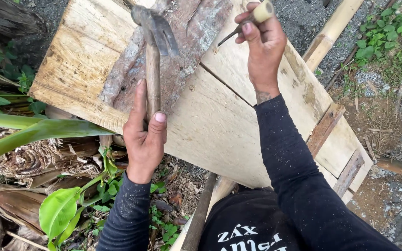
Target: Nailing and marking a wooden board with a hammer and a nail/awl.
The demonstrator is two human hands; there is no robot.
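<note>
Holding a hammer (153, 56) by its wooden handle, your left hand (144, 139) is closing fully around the shaft, thumb up along it, with the steel claw head raised over the far part of the wood. Your right hand (264, 44) is pinching a chisel (250, 21) by its pale handle, fingers wrapped shut on it, and the dark blade is slanting down to the left toward the boards (219, 116); whether the tip is touching the wood I cannot tell. The boards are lying flat in front of you, pale planks joined by brown battens (324, 128) on the right, with a rough reddish slab (177, 56) resting on their far side, under the hammer head.

You are looking to be at the setting stage: tool placed, hammer lifted, no blow landing yet. The next move, as I judge it, is calling for a steady chisel angle and a short, square tap on its handle end, keeping your right fingers below the strike point. Green leaves (59, 211) are crowding the near left edge.
</note>
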